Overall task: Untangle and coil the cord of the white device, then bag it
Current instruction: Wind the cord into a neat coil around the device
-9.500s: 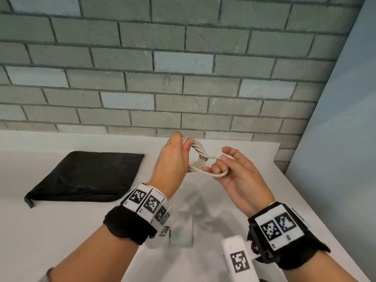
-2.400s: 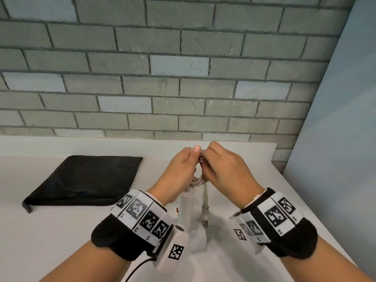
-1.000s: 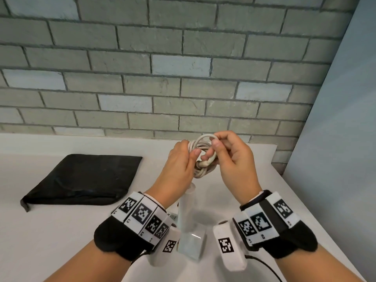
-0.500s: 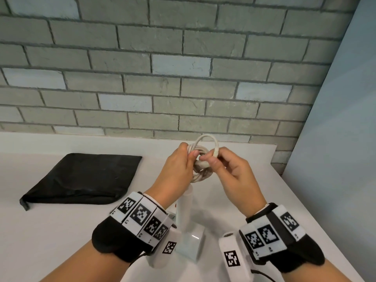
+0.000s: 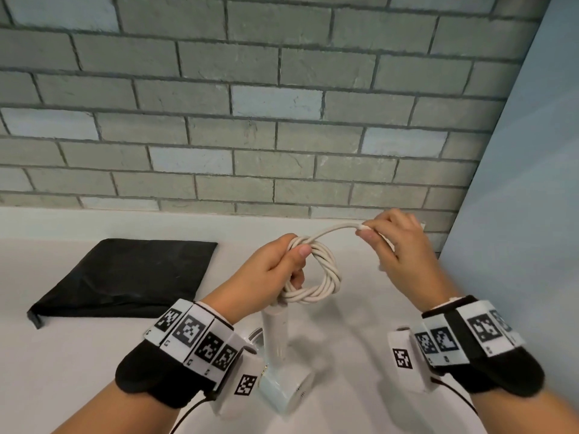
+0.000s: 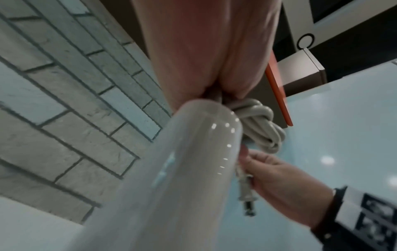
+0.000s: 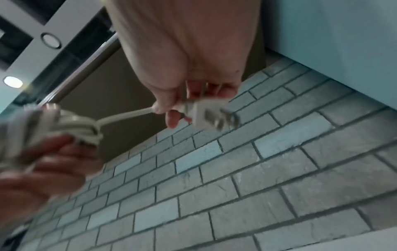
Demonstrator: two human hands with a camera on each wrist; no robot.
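Note:
The white device (image 5: 277,349) hangs by its handle below a round coil of white cord (image 5: 322,277), above the table. My left hand (image 5: 282,261) grips the coil at its upper left, thumb over the strands. One strand runs up and right from the coil to my right hand (image 5: 376,233), which pinches the cord's plug end (image 7: 206,112). The left wrist view shows the device handle (image 6: 193,152) close up, the twisted cord (image 6: 257,125) behind it and my right hand (image 6: 279,176) holding the plug. A flat black bag (image 5: 131,274) lies on the table to the left.
The white table (image 5: 62,355) ends at a grey brick wall (image 5: 250,120) behind. A pale blue panel (image 5: 526,214) stands close on the right, beyond the table's right edge.
My right hand has drawn the plug end out of the coil, up and to the right. The coil now hangs rounder and wider from my left hand.

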